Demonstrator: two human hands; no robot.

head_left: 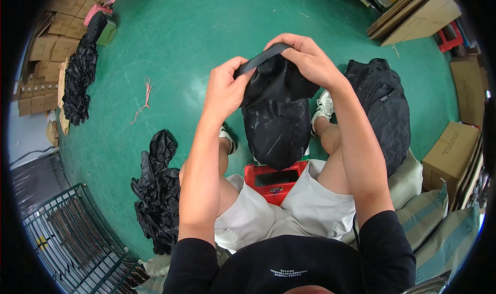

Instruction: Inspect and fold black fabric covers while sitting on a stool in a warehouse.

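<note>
Between my knees I hold up a piece of black fabric (274, 80) by its flat, band-like edge. My left hand (227, 87) pinches one end of that edge, and my right hand (307, 59) grips the other, thumb on top. The edge is stretched in a slight arc between them. Below hangs or lies more smooth black fabric (276, 131); I cannot tell whether it is the same piece. It rests close to a red plastic stool (274, 191) between my thighs. Another heap of black fabric (380, 108) lies by my right leg, and a crumpled pile (160, 196) by my left.
Far left, more black fabric (81, 82) lies before stacked cardboard boxes (49, 49). A pink string (147, 98) is on the green floor. A metal rack (77, 237) stands lower left; woven sacks (423, 216), a carton (449, 149) and cardboard sheets (418, 18) are at right.
</note>
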